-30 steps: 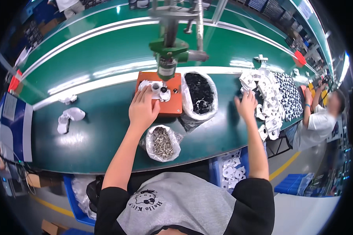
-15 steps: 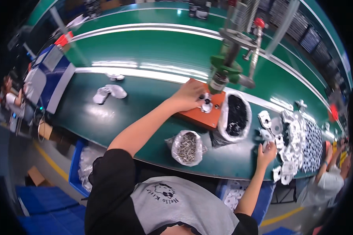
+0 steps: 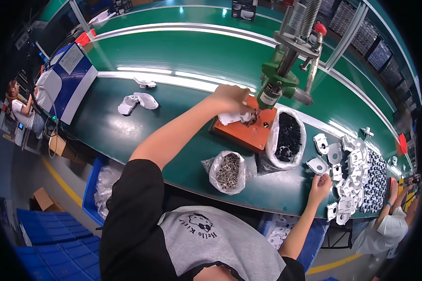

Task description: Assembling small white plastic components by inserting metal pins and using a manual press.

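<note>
Pinching the near edge of a white collar (image 3: 318, 166) between thumb and fingers, the right hand (image 3: 320, 183) is right of the orange block (image 3: 241, 136), the collar extending just beyond the fingertips. The left hand (image 3: 232, 97) bends over the block's left part; a white housing (image 3: 231, 118) shows beneath, whether gripped I cannot tell.

Wht molded pc (image 3: 233, 118): L grip (image 3: 232, 97), at orange blk (image 3: 238, 136) | wht holed shell (image 3: 314, 163): R grip (image 3: 320, 186)
</note>
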Available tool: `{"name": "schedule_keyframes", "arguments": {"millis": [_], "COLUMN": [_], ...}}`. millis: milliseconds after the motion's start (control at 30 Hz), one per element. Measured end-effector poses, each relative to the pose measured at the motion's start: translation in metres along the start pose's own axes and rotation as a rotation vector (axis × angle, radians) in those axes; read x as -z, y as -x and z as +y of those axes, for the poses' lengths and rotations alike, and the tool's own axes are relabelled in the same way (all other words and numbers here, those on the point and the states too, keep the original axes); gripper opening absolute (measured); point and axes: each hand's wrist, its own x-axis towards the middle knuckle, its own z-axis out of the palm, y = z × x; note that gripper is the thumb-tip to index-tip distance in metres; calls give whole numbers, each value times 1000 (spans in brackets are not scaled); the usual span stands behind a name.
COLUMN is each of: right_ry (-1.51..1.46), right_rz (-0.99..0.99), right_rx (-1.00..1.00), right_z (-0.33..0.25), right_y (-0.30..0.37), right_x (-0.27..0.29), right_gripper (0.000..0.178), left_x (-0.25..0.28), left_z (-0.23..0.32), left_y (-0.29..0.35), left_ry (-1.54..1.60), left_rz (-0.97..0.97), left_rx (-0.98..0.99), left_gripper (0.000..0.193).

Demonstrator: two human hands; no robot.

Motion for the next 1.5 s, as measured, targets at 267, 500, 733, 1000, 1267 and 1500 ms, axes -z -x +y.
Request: {"name": "schedule_keyframes", "arguments": {"millis": [267, 500, 733, 1000, 1267, 1500], "right_ry": [8, 21, 42, 79, 19, -17], "right_rz": [-24, -42, -6, -1, -8, 53], "right_rx": [-15, -60, 60, 97, -14, -90], "right_z": [-3, -7, 2, -1, -1, -18], "right_y": [-2, -2, -3, -1, 4, 3], "right_x": [3, 4, 0, 2, 7, 13], "right_gripper": [28, 29, 27, 25, 25, 25], "left_x": [-45, -63, -51, -34, -58, -45], "left_z": [-114, -132, -91, -95, -166, -279], "left_y": [-51, -40, -8, -28, -17, 111], "left_ry": [693, 1029, 624, 842, 879, 259], "left_rz": [565, 483, 259, 639, 825, 1121], "left_rx": [336, 233, -99, 176, 417, 866], "left_gripper": [49, 70, 71, 75, 81, 58]}}
